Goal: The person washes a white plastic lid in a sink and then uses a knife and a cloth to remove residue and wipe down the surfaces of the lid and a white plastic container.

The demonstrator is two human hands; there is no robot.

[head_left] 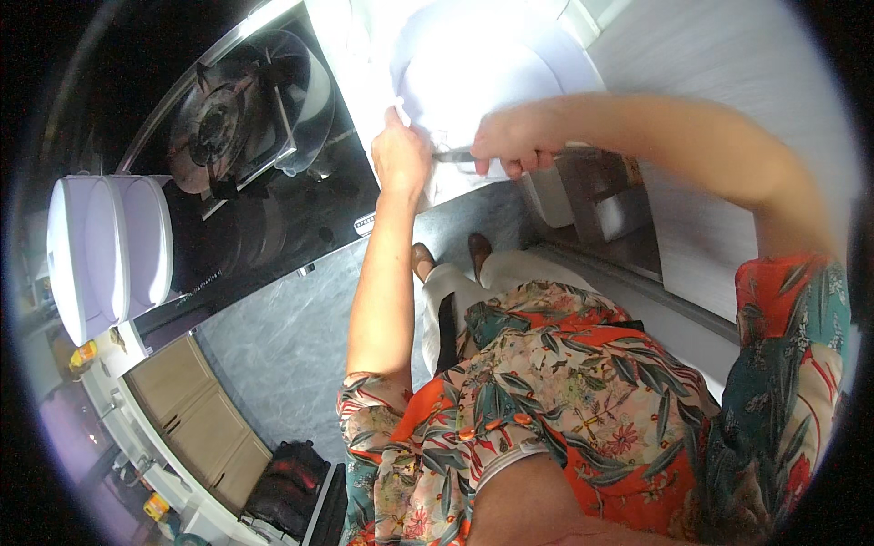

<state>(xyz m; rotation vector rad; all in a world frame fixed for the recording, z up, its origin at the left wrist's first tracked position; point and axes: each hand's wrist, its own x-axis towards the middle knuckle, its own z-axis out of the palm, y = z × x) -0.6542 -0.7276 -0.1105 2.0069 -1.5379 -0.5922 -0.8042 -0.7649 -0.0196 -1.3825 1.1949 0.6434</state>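
Observation:
At the counter edge, my right hand (519,138) is closed around a narrow dark tool (453,156) that looks like a knife, its flat grey end pointing left toward my other hand. My left hand (401,156) is closed, with a small white piece (401,111) showing at its fingertips; glare hides what that piece is. Just beyond both hands stands a large round white basin (417,56), its inside washed out by bright light. Pale bits lie on the white surface between my hands, too bright to make out.
Left of me is a black gas hob (273,214) with a burner (217,127) and a clear glass lid (314,100). White round-edged containers (82,259) stand at its near end. Beige cabinets (196,414) and a dark bag (289,487) are lower left. An open drawer (619,218) sits below the right forearm.

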